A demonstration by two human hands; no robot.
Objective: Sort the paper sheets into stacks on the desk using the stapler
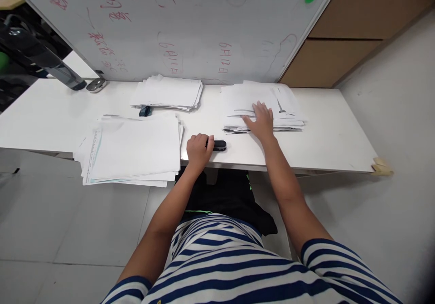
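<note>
My left hand [200, 151] is wrapped round a black stapler [220, 146] near the front edge of the white table; most of the stapler is hidden under my fingers. On the right, a stack of printed paper sheets [249, 98] lies with its edges uneven. My right hand [262, 122] rests on the front part of that stack, fingers spread. A second, larger paper stack [136, 147] is left of my left hand and hangs over the front edge. Behind it is a third paper stack [168, 92], with a small dark blue object [145, 111] at its front.
A whiteboard [193, 27] with red writing stands along the back of the table [335, 132]. Cardboard boxes [326, 61] are at the back right, beside a wall. A computer mouse [96, 85] and a tilted-looking dark bottle [44, 52] are at the left. Yellowish padding [381, 166] covers the right corner.
</note>
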